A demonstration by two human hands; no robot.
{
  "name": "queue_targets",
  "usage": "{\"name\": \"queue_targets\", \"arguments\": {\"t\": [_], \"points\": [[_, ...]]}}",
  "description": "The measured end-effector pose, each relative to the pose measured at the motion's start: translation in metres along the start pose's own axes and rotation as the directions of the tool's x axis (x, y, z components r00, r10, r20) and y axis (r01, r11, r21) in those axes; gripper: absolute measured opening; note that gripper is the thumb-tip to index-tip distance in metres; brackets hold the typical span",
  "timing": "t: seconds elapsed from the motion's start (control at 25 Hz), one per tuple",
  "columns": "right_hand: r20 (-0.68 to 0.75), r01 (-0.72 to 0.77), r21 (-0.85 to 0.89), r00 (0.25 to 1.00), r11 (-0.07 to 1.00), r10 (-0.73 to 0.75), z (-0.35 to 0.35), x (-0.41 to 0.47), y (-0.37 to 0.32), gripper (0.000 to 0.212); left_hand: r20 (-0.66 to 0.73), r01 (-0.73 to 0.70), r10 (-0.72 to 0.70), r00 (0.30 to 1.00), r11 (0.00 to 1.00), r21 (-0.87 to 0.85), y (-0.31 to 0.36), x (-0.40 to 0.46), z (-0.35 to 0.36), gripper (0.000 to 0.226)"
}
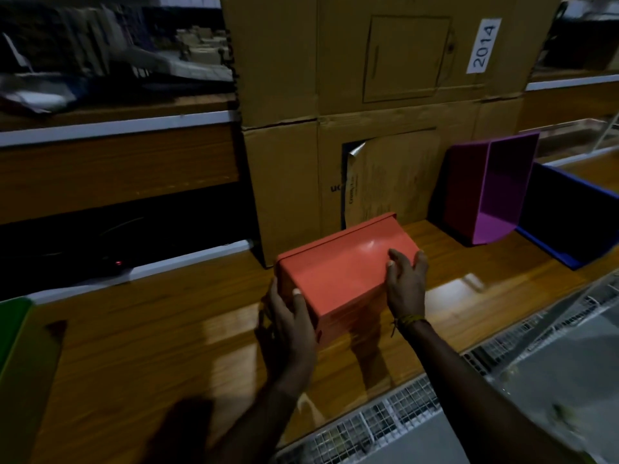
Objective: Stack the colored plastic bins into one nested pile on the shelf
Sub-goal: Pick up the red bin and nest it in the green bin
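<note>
From the head camera, an orange bin [338,272] sits upside down on the wooden shelf [150,329], just in front of a tall cardboard box [368,112] bearing a label that reads 2014. The left hand [288,326] grips the bin's near left corner, thumb laid on the upturned base and fingers curled round the side wall. The right hand [405,286] rests on the right end, its fingers nearly straight and spread over the base rather than wrapped round it. The bin's long axis runs from the near left to the far right, so each hand holds one short end and the bin lies directly between them, slightly ahead of the wrists. Its rim faces down, so by my reading it must be turned over before it can nest. The nearest other bins lie to the right: a purple bin [492,192] tipped on its side with its opening facing right, and just beyond it a blue bin [569,222], touching or nearly so. The right hand is the nearer one to that pair. A green bin [16,336] shows at the left edge, well apart. The orange bin looks smooth, glossy plastic, plain-walled, with a raised lip.
</note>
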State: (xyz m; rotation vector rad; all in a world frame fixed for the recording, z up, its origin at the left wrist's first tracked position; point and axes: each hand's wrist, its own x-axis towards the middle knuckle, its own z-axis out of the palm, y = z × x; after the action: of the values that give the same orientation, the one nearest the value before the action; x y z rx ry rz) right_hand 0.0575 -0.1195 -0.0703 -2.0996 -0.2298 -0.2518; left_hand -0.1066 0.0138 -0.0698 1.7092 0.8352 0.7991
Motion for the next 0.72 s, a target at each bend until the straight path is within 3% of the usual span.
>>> {"name": "queue_targets", "arguments": {"t": [0.16,0.4,0.6,0.72], "points": [[0.041,0.037,0.006,0.998,0.999,-0.037,-0.015,0.001,0.007,0.034,0.14,0.001,0.014,0.99,0.994,-0.106,-0.008,0.053,-0.009,0.047],[0.037,0.02,0.01,0.999,1.0,-0.021,-0.028,-0.002,0.015,0.035,0.035,-0.103,0.11,0.993,0.983,-0.152,-0.014,0.054,-0.014,0.021],[-0.039,-0.141,0.01,0.989,0.99,0.141,-0.038,0.012,0.009,0.038,0.023,-0.275,0.288,0.958,0.934,-0.226,0.023,0.02,0.0,0.023],[0.065,-0.201,-0.098,0.976,0.975,0.208,-0.039,0.021,-0.001,0.042,0.037,-0.473,0.494,0.869,0.849,-0.234,0.057,0.014,0.01,0.023]]}}
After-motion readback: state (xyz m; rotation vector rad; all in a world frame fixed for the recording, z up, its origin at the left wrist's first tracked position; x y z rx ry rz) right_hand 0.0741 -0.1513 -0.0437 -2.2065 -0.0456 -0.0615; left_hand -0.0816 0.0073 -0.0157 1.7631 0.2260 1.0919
